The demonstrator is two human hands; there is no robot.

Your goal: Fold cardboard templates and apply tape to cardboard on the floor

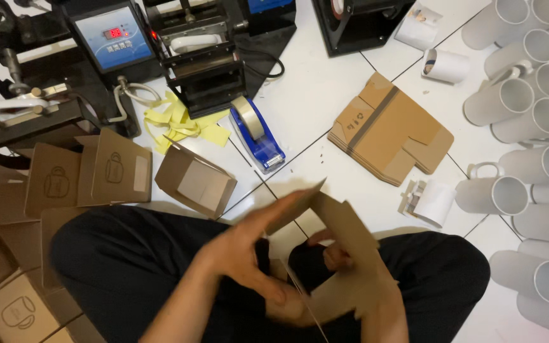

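With the left hand [243,254] and right hand [376,305] both grasping the flat cardboard box blank [338,235] over the lap (motion-blurred), I'd crease along its scored folds squarely.

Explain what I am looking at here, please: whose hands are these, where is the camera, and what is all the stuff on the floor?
There is one picture, taken by a camera on a person's head, looking down. The person sits cross-legged in dark trousers on a white tiled floor.

Both bare hands hold a flat brown cardboard box blank over the lap: the left hand from the left, the right hand underneath. Both are blurred by motion.

On the floor lie a stack of flat brown cardboard blanks, a half-opened brown carton, a blue tape dispenser and yellow paper strips. At the right, many plain white ceramic mugs lie on their sides. Along the top stand black press machines, one with a blue control panel showing red digits. More folded brown cartons sit at the left.
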